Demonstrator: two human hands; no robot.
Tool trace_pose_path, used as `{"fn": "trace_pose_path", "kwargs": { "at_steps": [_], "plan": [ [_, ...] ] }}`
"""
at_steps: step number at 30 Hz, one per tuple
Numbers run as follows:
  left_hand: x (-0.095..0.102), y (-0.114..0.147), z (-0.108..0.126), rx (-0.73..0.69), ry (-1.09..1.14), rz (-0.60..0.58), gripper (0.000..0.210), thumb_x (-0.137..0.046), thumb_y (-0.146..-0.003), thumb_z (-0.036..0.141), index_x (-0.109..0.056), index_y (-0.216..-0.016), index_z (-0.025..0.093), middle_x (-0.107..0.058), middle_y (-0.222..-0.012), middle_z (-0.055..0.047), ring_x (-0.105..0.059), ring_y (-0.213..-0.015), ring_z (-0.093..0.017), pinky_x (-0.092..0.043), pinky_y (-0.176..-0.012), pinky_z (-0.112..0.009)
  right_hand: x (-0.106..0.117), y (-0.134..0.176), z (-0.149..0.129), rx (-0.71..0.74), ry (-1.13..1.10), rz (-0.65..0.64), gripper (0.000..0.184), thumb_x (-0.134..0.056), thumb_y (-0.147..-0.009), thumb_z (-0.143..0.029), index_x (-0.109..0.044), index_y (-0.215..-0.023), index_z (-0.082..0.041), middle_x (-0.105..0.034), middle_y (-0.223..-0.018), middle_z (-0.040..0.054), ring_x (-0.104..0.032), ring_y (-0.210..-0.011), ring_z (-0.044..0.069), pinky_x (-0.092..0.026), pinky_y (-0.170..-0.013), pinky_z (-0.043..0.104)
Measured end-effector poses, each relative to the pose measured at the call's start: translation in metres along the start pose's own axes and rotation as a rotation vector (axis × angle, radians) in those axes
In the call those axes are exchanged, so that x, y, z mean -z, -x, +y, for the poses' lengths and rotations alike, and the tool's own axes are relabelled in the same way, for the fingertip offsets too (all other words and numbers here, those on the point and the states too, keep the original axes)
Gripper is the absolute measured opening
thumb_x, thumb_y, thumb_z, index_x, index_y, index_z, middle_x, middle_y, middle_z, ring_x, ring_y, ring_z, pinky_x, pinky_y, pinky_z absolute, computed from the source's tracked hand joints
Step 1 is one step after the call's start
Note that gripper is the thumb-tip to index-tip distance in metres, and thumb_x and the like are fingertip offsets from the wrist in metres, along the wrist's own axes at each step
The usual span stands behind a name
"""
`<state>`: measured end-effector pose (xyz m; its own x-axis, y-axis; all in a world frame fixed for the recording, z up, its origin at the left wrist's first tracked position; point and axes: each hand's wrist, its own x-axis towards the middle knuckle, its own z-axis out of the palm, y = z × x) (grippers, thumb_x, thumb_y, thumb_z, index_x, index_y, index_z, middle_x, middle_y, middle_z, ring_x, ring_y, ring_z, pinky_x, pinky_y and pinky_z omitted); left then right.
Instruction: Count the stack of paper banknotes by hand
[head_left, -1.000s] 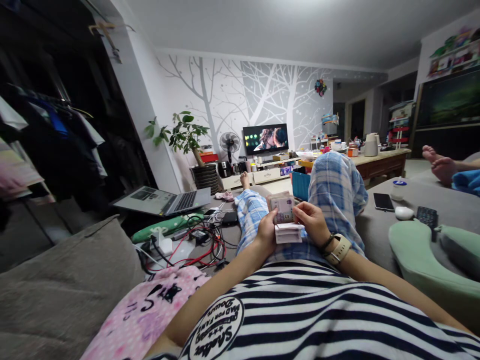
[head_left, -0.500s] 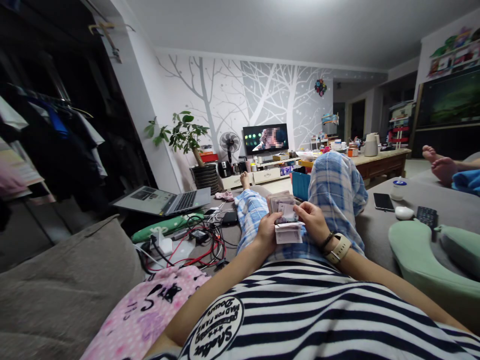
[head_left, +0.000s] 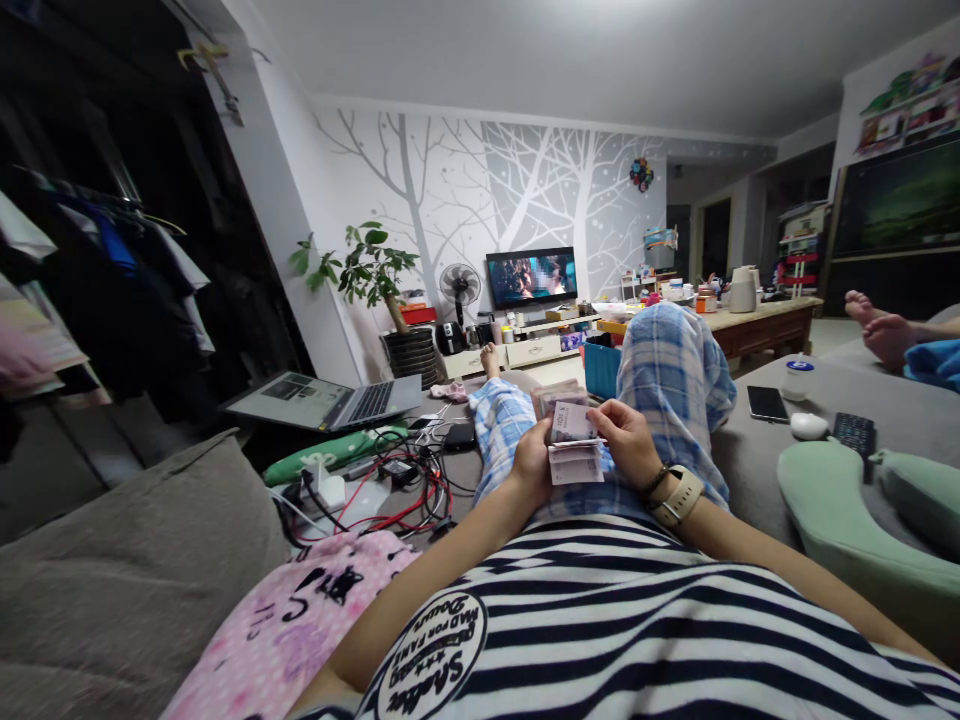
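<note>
A stack of banknotes [head_left: 576,468] is held over my lap, its lower white-looking ends hanging down. My left hand [head_left: 531,462] is closed around the stack's left side. My right hand [head_left: 624,432], with a watch and a dark bracelet on the wrist, pinches the right edge of a pale upper note [head_left: 571,420] that stands up from the stack. Just beyond it show the pinkish-brown ends of more notes [head_left: 559,393]. The print is too small to read.
To my left are an open laptop [head_left: 330,402], tangled cables [head_left: 420,480] and a pink blanket [head_left: 300,620]. A phone [head_left: 766,404], white mouse [head_left: 808,427], remote [head_left: 853,432] and green neck pillow [head_left: 832,490] lie on the right. Another person's feet [head_left: 885,335] are beyond.
The pale upper note now stands more upright and covers more of the notes behind it. My right fingers have shifted slightly with it. The television picture differs.
</note>
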<state>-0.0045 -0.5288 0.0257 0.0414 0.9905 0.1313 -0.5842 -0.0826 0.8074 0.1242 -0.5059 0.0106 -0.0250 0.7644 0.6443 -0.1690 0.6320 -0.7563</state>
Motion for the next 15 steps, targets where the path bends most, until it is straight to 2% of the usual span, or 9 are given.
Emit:
{"fn": "trace_pose_path", "kwargs": {
  "at_steps": [15],
  "plan": [
    [0.001,-0.0004,-0.0011,-0.009,-0.013,0.027,0.018,-0.056,-0.07,0.024,-0.066,-0.079,0.012,-0.067,-0.065,-0.005,-0.065,-0.07,-0.021,-0.049,-0.065,-0.029,-0.0002,0.0009,0.0016,-0.034,-0.044,-0.007,0.033,-0.063,-0.071,-0.047,-0.047,-0.062,-0.019,-0.04,-0.052,-0.0058,-0.033,-0.047,0.009,-0.026,-0.043,0.023]
  ]
}}
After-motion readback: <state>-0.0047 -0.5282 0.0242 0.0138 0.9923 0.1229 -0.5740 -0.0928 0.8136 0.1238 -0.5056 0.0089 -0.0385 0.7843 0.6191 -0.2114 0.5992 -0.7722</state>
